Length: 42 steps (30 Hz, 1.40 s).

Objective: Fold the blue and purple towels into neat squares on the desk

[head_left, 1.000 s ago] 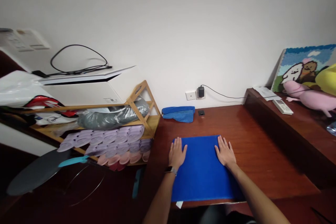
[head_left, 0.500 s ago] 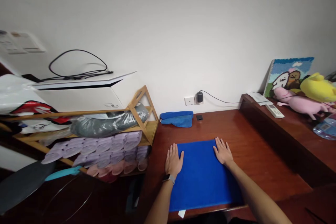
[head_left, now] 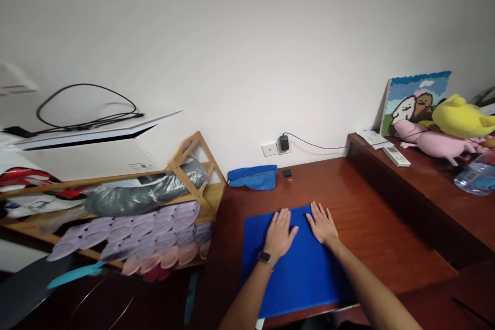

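Note:
A blue cloth [head_left: 301, 278] lies spread flat at the near edge of the reddish-brown wooden table. My left hand [head_left: 280, 236] rests palm down on its upper middle part, fingers stretched out and thumb apart. A watch [head_left: 264, 257] is on that wrist. Over the cloth's far right corner lies my right hand [head_left: 322, 223], flat with its fingers spread. Neither hand grips anything. A white tag [head_left: 259, 324] pokes out from under the near left edge.
A folded blue cloth [head_left: 253, 178] lies by the wall, near a plugged-in black adapter [head_left: 284, 142]. To the left stands a wooden rack [head_left: 216, 198] with several purple slippers [head_left: 166, 221]. A raised ledge on the right holds a remote [head_left: 396, 157], a pink plush toy [head_left: 433, 142] and a bottle [head_left: 474, 178].
My left hand has moved right, from the cloth's left edge onto its middle. My right hand stays at the far right corner. The camera view has shifted slightly.

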Available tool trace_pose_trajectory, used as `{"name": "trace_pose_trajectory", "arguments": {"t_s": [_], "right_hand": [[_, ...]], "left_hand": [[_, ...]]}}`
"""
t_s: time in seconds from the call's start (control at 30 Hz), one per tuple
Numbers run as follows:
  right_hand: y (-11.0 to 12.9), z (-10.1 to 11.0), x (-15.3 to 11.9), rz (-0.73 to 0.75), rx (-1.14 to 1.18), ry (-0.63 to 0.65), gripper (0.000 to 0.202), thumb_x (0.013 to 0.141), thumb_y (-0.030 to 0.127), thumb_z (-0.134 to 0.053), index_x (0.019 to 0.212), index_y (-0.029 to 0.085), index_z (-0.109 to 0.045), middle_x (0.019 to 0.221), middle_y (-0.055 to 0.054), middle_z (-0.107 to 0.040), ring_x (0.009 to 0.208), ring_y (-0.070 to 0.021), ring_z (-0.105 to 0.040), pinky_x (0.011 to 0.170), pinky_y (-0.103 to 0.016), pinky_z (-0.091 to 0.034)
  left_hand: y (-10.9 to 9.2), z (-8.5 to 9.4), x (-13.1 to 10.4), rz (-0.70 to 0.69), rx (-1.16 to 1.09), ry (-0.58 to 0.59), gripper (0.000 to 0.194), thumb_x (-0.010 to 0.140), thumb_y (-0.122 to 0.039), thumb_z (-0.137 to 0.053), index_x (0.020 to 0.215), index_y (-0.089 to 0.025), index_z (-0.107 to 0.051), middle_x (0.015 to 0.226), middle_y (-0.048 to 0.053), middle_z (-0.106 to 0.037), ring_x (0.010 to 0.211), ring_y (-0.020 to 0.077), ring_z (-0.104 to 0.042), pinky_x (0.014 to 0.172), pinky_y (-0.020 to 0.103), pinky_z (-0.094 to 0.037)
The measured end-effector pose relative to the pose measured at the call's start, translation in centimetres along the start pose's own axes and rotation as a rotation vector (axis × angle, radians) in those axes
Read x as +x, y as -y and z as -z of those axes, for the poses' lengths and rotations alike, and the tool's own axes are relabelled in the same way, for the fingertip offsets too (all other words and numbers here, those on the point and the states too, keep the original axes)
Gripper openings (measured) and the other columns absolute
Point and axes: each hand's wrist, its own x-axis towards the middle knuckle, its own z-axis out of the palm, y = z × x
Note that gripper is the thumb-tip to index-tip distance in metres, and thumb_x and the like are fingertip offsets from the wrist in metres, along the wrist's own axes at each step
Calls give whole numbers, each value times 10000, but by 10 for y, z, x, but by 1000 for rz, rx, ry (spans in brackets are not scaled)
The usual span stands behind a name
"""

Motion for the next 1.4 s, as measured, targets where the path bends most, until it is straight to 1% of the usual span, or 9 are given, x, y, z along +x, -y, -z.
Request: {"name": "trace_pose_trajectory", "arguments": {"t_s": [0.13,0.23,0.37,0.57,0.67,0.87,1.1,1.23,1.4], "right_hand": [[-5,-3,-1,56,-84,54,606,1069,366,-205,1659,243,-270,1737,-17,-175,1614,-252,-102,1299,-516,-104],[-9,-8,-1,73,-125,55,617,1047,318,-254,1660,255,-265,1739,-17,-164,1615,-254,-98,1298,-520,-101],[-9,-14,0,32,-79,10,652,1061,442,-238,1668,205,-235,1736,-35,-184,1614,-257,-116,1303,-524,-97],[-8,-17,-1,-3,-12,-24,744,1058,561,-141,1673,145,-180,1726,-39,-214,1611,-250,-136,1311,-516,-93],[-10,-19,-1,-5,-16,-31,752,1055,570,-140,1673,144,-190,1725,-51,-221,1611,-258,-140,1309,-519,-98],[-6,-11,0,-17,-57,3,747,1055,556,-124,1674,142,-178,1730,-50,-211,1611,-248,-137,1307,-508,-106],[-11,0,-37,-8,-46,-58,726,1065,524,-75,1681,145,-134,1742,-40,-140,1617,-229,-80,1309,-485,-98],[-15,-5,-61,-3,-76,7,718,1068,517,-113,1675,138,-176,1733,-44,-182,1612,-229,-114,1311,-481,-98],[-9,-3,-67,-15,-77,31,716,1069,530,-133,1674,149,-178,1729,-40,-195,1611,-227,-122,1311,-475,-94]], "left_hand": [[-61,-23,48,-93,-112,77,710,1085,-543,-193,1653,-121,-253,1694,113,-342,1597,207,-226,1315,427,-197],[-74,-34,59,-90,-168,100,726,1083,-552,-163,1661,-115,-208,1700,116,-325,1602,203,-207,1316,428,-182],[-41,-30,35,-17,-149,80,733,1076,-580,-175,1657,-139,-247,1704,114,-318,1598,215,-222,1313,442,-188],[69,2,-37,330,26,59,743,1077,-583,-188,1645,-112,-278,1685,158,-345,1578,270,-283,1286,491,-262],[103,8,-66,411,56,37,741,1081,-572,-170,1645,-102,-274,1692,156,-325,1579,266,-279,1286,489,-262],[103,10,-72,440,50,-3,720,1079,-560,-213,1676,-159,-179,1692,133,-333,1580,263,-275,1290,502,-255],[102,11,-69,454,20,-13,719,1075,-554,-216,1665,-144,-227,1678,138,-363,1574,260,-293,1292,489,-248],[103,11,-68,460,40,-70,695,1074,-519,-225,1655,-140,-268,1647,134,-425,1557,270,-337,1286,494,-262],[94,28,-67,397,85,-149,651,1065,-428,-236,1611,-105,-379,1614,137,-479,1547,283,-359,1297,498,-238]]}}
